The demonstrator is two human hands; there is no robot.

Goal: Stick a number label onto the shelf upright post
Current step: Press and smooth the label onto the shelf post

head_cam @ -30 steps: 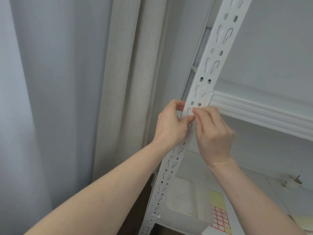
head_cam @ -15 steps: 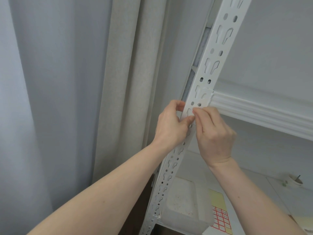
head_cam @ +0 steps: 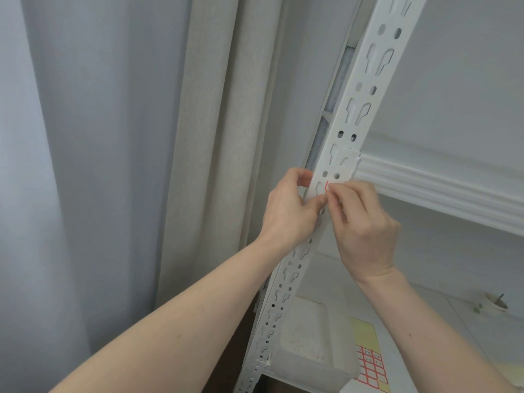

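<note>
The white perforated shelf upright post [head_cam: 365,89] runs diagonally from bottom centre to top right. A small label with a red border [head_cam: 327,186] lies against the post just below the shelf beam joint, mostly hidden by fingers. My right hand [head_cam: 365,228] pinches the label with fingertips against the post face. My left hand [head_cam: 289,208] curls around the post's left edge, its thumb pressing the front beside the label.
A white ribbed shelf beam [head_cam: 442,191] joins the post at right. On the lower shelf stand a translucent plastic box [head_cam: 309,347], a sheet of red-bordered labels [head_cam: 371,367] and a small bowl [head_cam: 494,303]. Curtains [head_cam: 113,165] hang at left.
My right fingers have shifted slightly, so the label's red edge now shows at the post. Both hands stay in the same spot.
</note>
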